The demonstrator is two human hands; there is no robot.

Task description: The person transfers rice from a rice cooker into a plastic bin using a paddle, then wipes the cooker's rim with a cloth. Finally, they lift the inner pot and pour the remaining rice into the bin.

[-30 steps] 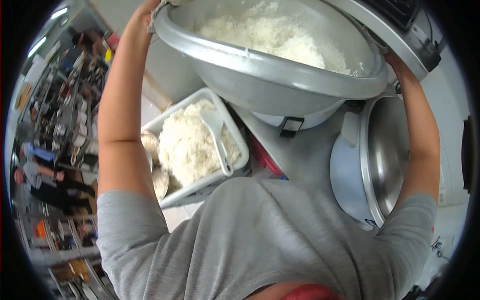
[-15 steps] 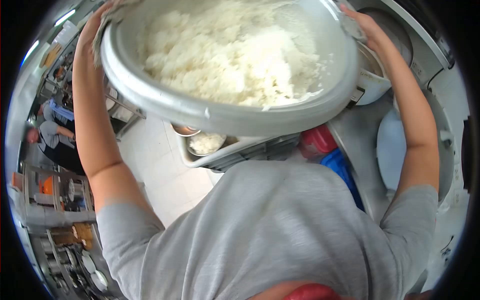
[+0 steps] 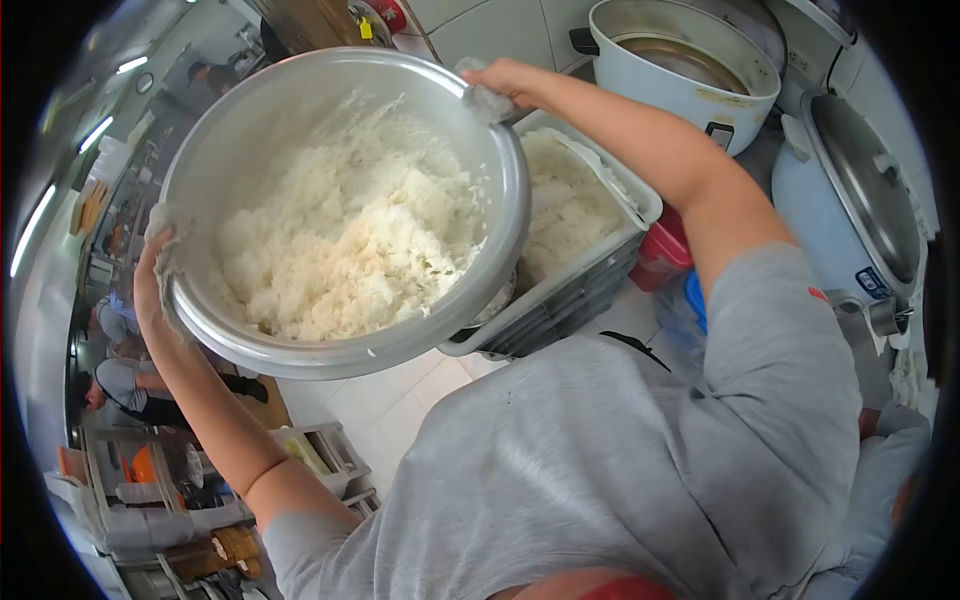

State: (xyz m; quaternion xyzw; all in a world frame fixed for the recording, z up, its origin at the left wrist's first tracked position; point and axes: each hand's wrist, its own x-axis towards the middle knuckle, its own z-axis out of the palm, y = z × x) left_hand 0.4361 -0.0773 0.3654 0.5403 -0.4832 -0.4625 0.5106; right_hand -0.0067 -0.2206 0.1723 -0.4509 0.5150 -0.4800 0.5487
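A large silver rice cooker inner pot (image 3: 470,300), tilted toward me, hangs in the air between my hands. Cooked white rice (image 3: 350,240) fills much of its inside. On the left, my left hand (image 3: 153,252) grips the pot's rim through a grey cloth (image 3: 172,275). My right hand (image 3: 508,80) is closed on the far right part of the rim, with another cloth (image 3: 487,102) under its fingers. Partly hidden behind the pot stands a grey bin (image 3: 585,265) with more white rice (image 3: 565,200) in it.
An open rice cooker body (image 3: 670,85) stands at the back right, and a lidded rice cooker (image 3: 850,200) is right of it. A red container (image 3: 662,255) sits beside the bin. Co-workers (image 3: 125,385) are at the far left, near shelves (image 3: 130,500).
The pot has swung left and tilts differently, showing more of its inside. My view has turned, and the rice in the bin and the open cooker body now show more fully.
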